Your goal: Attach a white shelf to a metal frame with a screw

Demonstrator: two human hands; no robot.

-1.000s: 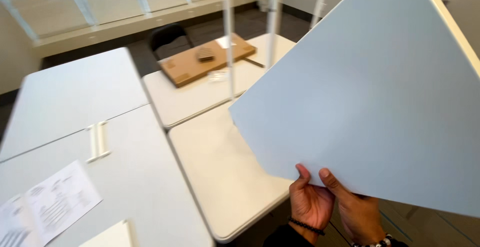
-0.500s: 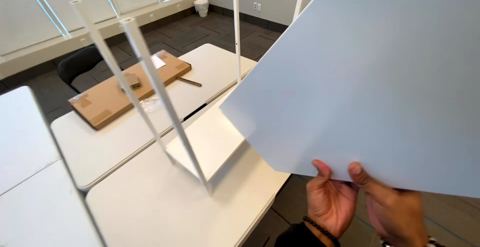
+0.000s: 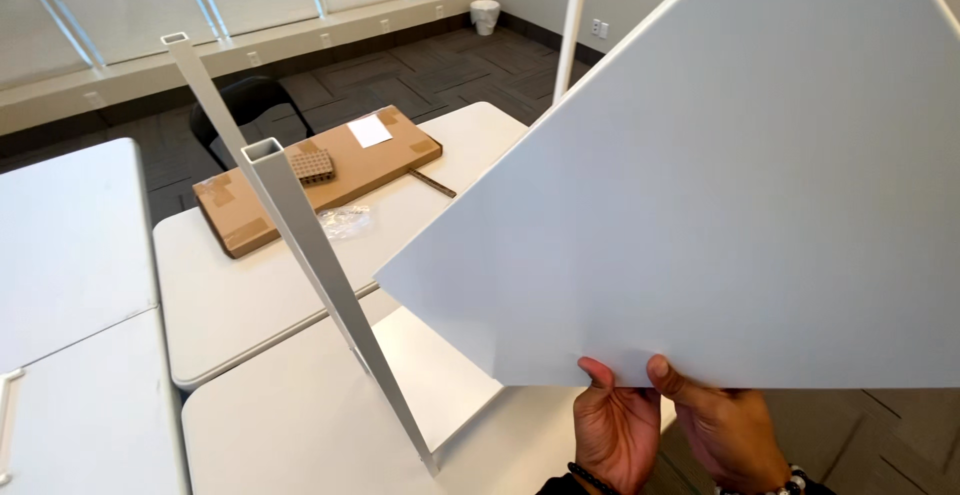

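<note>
A large white flat panel (image 3: 700, 205) fills the right side of the head view, tilted up on edge. My left hand (image 3: 612, 433) and my right hand (image 3: 722, 433) grip its lower edge side by side, thumbs on the near face. White square-tube legs (image 3: 330, 275) rise slanting from a white panel (image 3: 440, 365) that lies on the near white table (image 3: 280, 425), just left of the held panel. Another white tube (image 3: 573, 25) stands behind the panel's top edge.
A flat brown cardboard box (image 3: 320, 180) lies on the middle white table (image 3: 250, 285), with a small plastic bag (image 3: 345, 220) and a thin dark tool (image 3: 432, 184) beside it. More white tables (image 3: 70, 245) stand at left. A black chair (image 3: 240, 105) and a white bin (image 3: 485, 17) are beyond.
The view has swung right and closer. The held panel now stands higher and nearer, and both hands have shifted along its lower edge. The white legs appear closer in front.
</note>
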